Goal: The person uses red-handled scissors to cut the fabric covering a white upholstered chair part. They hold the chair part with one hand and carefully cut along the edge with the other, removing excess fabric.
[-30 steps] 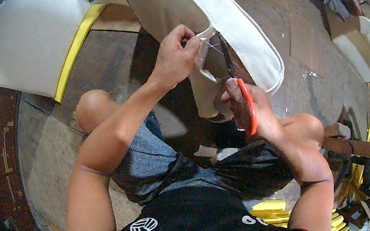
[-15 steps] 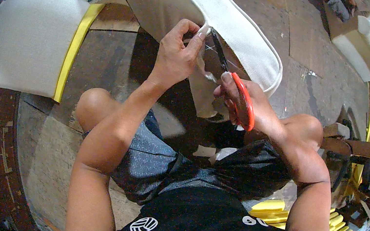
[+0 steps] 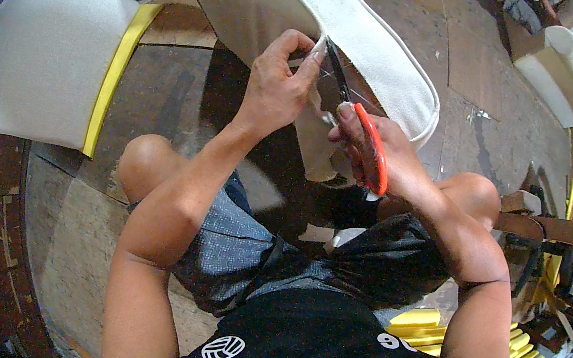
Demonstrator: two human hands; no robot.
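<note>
Right in front of you, the big pale upholstered piece (image 3: 324, 9) slants from upper left down to the right: bulky, probably light for its size, firm under soft cloth, so a broad grip on the padded rim should suit it! Your left hand (image 3: 278, 85) pinches, thumb to forefinger; your right hand (image 3: 393, 150) wraps the orange-handled scissors (image 3: 367, 133), stiff, smooth, best gripped by the loops, blades up at the opening. And between your left fingertips, the fabric edge (image 3: 321, 45), thin, limp, likely to fray, best nipped near the seam
</note>
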